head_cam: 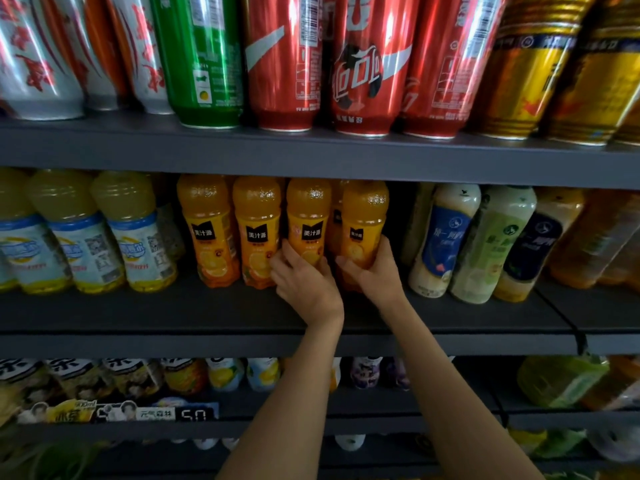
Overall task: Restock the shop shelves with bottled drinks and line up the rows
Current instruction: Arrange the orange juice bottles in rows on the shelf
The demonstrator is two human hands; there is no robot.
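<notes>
Shelves of dark grey metal fill my view, and both my hands are on the middle shelf among the orange juice bottles. My left hand curls round the base of the third orange plastic juice bottle with a black label, fingers spread against its front. My right hand grips the lower half of the fourth orange juice bottle, thumb on its right side, fingers wrapped on its left. That bottle stands a little forward of the row, with another orange bottle partly hidden just behind it.

To the left of my hands two more orange juice bottles stand upright side by side, and beyond them a row of pale yellow drink bottles with blue and white labels. Just to the right a dark gap separates my bottle from three milky bottles with blue, green and dark labels, which crowd that side. Above, on the top shelf, stand red cola cans, a green can, white and red cans and gold cans. Below, the lower shelf holds mixed bottles behind a price tag strip.
</notes>
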